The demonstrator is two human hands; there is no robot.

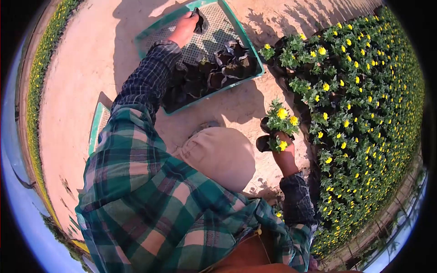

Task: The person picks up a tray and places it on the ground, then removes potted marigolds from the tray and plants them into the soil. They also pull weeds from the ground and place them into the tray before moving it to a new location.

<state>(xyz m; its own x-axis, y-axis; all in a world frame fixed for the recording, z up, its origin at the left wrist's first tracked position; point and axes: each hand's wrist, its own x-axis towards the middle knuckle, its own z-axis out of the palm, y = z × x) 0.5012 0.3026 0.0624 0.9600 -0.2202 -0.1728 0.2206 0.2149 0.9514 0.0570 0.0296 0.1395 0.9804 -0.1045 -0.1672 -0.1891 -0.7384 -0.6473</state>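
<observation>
My left hand [183,30] is closed on a small black nursery bag [200,21] above the bare upper part of a green-rimmed mesh tray [239,20]. Several dark, soil-filled nursery bags [215,80] stand packed along the tray's near side. Low on the right, the fingers of my right hand [285,157] are wrapped round potted marigolds [282,113] with yellow blooms. Their black bags stick out to the left of my fingers, and how the fingers grip them is partly hidden.
A dense bed of yellow-flowered marigolds [359,118] fills the right side. Another green-rimmed tray [96,123] lies partly behind my left sleeve. My bent knee [221,157] is between my arms, over sandy ground [75,82]. A further flower strip [38,86] runs along the far left.
</observation>
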